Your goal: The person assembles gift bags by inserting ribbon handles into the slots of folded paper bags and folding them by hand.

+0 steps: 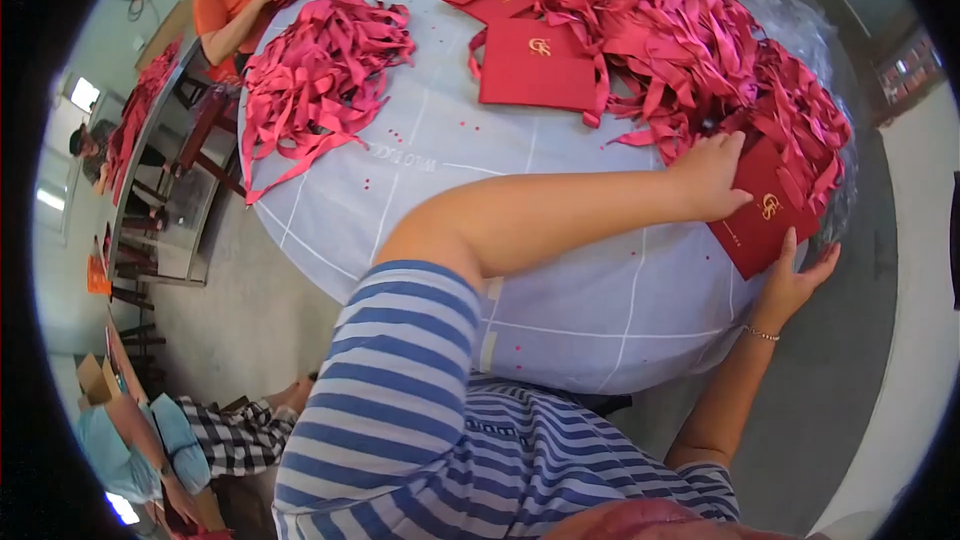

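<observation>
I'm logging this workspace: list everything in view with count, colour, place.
Table: one, pale blue, centre.
Ribbon piles: two main, pink-red, table's left and right.
Far packets: several, red, upper middle.
Near packet: one, red, right.
Dots: many, red, on table.
Plastic: count unclear, clear, right rim.
Long table: one, grey, left.
Stools: several, brown, left.
People: at least three, one in orange, left side.
Carton: one, brown, lower left.
Striped top: one, blue-white, bottom.
Bracelet: one, gold, right wrist.
Left hand: one, bare, at near packet.
Right hand: one, bare, at near packet.
</observation>
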The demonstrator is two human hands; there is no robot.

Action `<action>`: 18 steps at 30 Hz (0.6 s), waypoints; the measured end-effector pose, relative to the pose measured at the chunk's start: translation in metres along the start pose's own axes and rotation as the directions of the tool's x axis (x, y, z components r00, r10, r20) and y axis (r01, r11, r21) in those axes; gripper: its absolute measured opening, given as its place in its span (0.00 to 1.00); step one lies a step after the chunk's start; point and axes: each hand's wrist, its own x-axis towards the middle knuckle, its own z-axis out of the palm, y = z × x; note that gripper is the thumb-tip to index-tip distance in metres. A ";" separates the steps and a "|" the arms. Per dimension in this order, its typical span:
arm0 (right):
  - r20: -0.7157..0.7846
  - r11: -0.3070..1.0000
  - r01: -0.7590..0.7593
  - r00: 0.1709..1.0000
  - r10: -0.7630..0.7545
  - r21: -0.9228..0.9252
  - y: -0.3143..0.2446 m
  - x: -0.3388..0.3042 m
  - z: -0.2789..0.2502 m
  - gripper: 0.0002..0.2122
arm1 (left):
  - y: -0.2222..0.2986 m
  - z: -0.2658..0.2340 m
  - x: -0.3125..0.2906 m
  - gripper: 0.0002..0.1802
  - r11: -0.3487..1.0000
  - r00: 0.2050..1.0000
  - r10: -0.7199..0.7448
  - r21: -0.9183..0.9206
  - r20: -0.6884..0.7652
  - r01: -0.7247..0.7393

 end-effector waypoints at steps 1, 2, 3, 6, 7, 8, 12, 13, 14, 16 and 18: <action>-0.014 0.996 0.065 0.998 -0.066 -0.057 -0.013 -0.003 0.000 0.33 | -0.001 -0.014 -0.008 0.42 0.996 0.996 0.083 -0.016 -0.019 -0.083; -0.025 0.985 0.131 0.991 -0.134 -0.115 -0.024 -0.004 -0.001 0.32 | 0.000 -0.028 -0.017 0.33 0.987 0.984 0.157 -0.032 -0.086 -0.160; -0.017 0.980 0.154 0.987 -0.157 -0.124 -0.027 0.009 -0.008 0.32 | 0.003 -0.031 -0.019 0.30 0.976 0.969 0.211 -0.021 -0.131 -0.215; 0.020 0.938 0.347 0.938 -0.347 -0.005 -0.049 0.006 -0.002 0.31 | -0.026 -0.078 -0.038 0.28 0.950 0.952 0.288 0.156 -0.101 -0.271; 0.098 0.909 0.415 0.904 -0.416 0.033 -0.062 0.002 0.004 0.30 | -0.042 -0.092 -0.046 0.30 0.924 0.937 0.317 0.273 -0.147 -0.269; 0.167 0.875 0.479 0.859 -0.484 0.069 -0.074 -0.001 0.007 0.29 | -0.048 -0.107 -0.050 0.33 0.906 0.967 0.199 0.407 -0.156 -0.121; 0.405 0.804 0.582 0.710 -0.577 0.125 -0.115 -0.012 0.039 0.25 | -0.081 -0.155 -0.074 0.49 0.653 0.959 -0.140 0.705 -0.246 0.276; 0.439 0.806 0.562 0.686 -0.580 0.187 -0.125 -0.017 0.051 0.25 | -0.089 -0.162 -0.082 0.49 0.644 0.958 -0.133 0.712 -0.255 0.279; 0.473 0.806 0.538 0.659 -0.585 0.246 -0.134 -0.024 0.062 0.25 | -0.098 -0.169 -0.090 0.49 0.654 0.971 -0.106 0.721 -0.213 0.229; 0.515 0.764 0.567 0.576 -0.635 0.308 -0.138 -0.028 0.080 0.25 | -0.096 -0.175 -0.094 0.49 0.671 0.984 -0.068 0.723 -0.162 0.166; 0.585 0.773 0.530 0.522 -0.621 0.348 -0.139 -0.033 0.097 0.21 | -0.087 -0.174 -0.106 0.47 0.671 0.994 -0.036 0.735 -0.100 0.098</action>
